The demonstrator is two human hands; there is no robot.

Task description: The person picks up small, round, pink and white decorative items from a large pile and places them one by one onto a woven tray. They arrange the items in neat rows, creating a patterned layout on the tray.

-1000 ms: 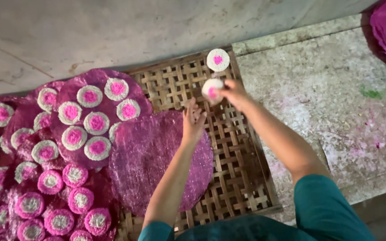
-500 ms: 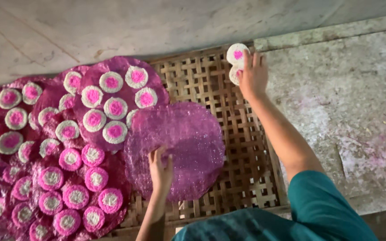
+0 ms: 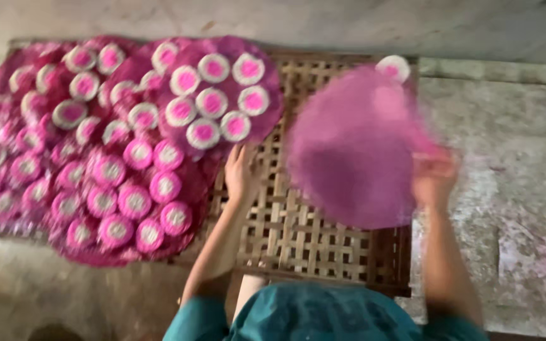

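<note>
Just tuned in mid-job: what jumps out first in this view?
The mass of pink-and-white round cakes, laid on purple discs, fills the left half of the woven bamboo tray. To the right, the right hand holds one bare purple disc lifted above the tray, blurred. The left hand rests on the tray beside the nearest cakes, and a lone cake lies at the tray's far corner.

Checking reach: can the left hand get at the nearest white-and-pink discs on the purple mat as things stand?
Probably yes. The left hand lies flat on the woven rack, right beside the purple mat. It holds nothing, and nothing lies between it and the nearest disc.
</note>
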